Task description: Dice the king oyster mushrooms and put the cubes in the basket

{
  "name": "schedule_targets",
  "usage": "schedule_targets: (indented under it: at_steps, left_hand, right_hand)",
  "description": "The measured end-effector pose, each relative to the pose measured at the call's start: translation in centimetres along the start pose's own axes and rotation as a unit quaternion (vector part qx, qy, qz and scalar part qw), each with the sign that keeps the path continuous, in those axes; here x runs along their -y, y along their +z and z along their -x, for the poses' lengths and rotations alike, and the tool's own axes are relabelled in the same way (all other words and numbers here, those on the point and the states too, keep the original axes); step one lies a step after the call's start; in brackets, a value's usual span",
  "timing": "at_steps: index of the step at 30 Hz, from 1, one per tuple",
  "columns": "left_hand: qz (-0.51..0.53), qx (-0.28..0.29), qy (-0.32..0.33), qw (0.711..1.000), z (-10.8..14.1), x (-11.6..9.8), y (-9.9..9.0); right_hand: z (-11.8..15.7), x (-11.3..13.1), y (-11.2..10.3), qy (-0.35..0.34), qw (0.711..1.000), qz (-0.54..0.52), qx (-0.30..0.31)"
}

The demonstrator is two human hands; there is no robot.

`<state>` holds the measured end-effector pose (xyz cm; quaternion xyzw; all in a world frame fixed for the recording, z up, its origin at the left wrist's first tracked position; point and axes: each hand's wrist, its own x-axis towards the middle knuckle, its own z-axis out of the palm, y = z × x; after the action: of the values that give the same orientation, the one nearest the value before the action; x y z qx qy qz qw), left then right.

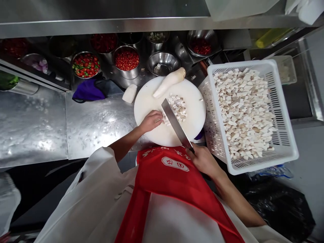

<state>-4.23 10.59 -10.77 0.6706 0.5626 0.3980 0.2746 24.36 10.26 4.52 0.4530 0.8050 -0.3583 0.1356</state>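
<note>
Two hands at dicing step.
Right hand [204, 159] gripped cleaver [176, 123]; left hand [151, 120] pressed white strips [165, 118] on board [152, 101]. Next cut likely needed fingers tucked back.

White round cutting board [152, 108], white slotted basket [283, 141], pale cubes [178, 107], red apron [172, 182], purple cloth [87, 91], silver desk [32, 125].

Commercial kitchen: stainless-steel counter [83, 121], steel bowls of chopped chillies [126, 61] beyond the hands, bulk basket [283, 135] of diced produce.
</note>
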Motion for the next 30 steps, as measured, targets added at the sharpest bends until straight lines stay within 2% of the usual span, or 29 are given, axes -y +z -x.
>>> schedule_targets:
  at_steps: [4,7,10,13,15,16,18,20,21,22,23,24,25,26,28,30]
  left_hand:
    - [-0.040,0.068,0.028,0.996,0.1,-0.2,1.3]
    - [-0.070,0.095,0.028,0.993,0.1,0.1,1.8]
    - [-0.081,0.091,0.026,0.992,0.4,0.0,2.4]
    - [-0.092,0.079,0.012,0.993,1.0,-1.0,3.1]
    - [-0.103,0.068,-0.009,0.992,1.6,-1.6,2.9]
    - [-0.112,0.059,-0.023,0.992,1.9,-1.5,2.2]
    - [-0.149,0.012,-0.074,0.986,2.6,-0.6,-1.1]
    - [-0.222,-0.104,-0.198,0.949,3.9,1.5,-7.0]
    - [-0.270,-0.197,-0.301,0.893,4.7,2.8,-10.6]
    - [-0.310,-0.282,-0.406,0.812,5.7,4.2,-14.3]
    - [-0.320,-0.316,-0.449,0.772,6.6,5.5,-17.8]
    - [-0.313,-0.325,-0.487,0.748,7.5,6.8,-20.9]
    - [-0.282,-0.294,-0.549,0.730,8.2,8.0,-23.3]
    - [-0.249,-0.251,-0.583,0.731,8.8,9.0,-25.1]
    - [-0.207,-0.191,-0.608,0.742,9.1,10.2,-26.4]
    - [-0.189,-0.171,-0.582,0.772,8.5,10.2,-25.2]
  right_hand:
    - [-0.7,0.1,0.0,0.014,0.998,0.037,0.039]
    - [-1.8,0.0,0.7,0.018,0.997,0.057,0.043]
    - [-3.5,-0.4,2.1,0.024,0.998,0.056,0.023]
    - [-4.7,-1.1,3.3,0.016,0.999,0.048,0.007]
    - [-4.7,-1.8,3.7,-0.005,0.999,0.034,-0.002]
    - [-4.5,-2.1,3.8,-0.015,1.000,0.019,-0.014]
    - [-3.7,-2.7,3.8,-0.029,0.998,-0.028,-0.051]
    - [-2.7,-3.2,3.6,-0.037,0.993,-0.075,-0.087]
    - [-2.2,-3.3,3.5,-0.037,0.990,-0.092,-0.100]
    - [-1.7,-3.3,3.3,-0.034,0.988,-0.106,-0.109]
    - [-1.1,-3.2,3.2,-0.028,0.986,-0.117,-0.115]
    - [-0.6,-3.1,3.0,-0.020,0.985,-0.127,-0.119]
    - [-0.1,-2.9,2.9,-0.013,0.983,-0.136,-0.123]
    - [0.5,-2.8,2.8,-0.009,0.981,-0.147,-0.128]
    - [1.5,-2.5,2.8,-0.011,0.975,-0.173,-0.142]
    - [2.3,-2.3,3.0,-0.025,0.968,-0.196,-0.156]
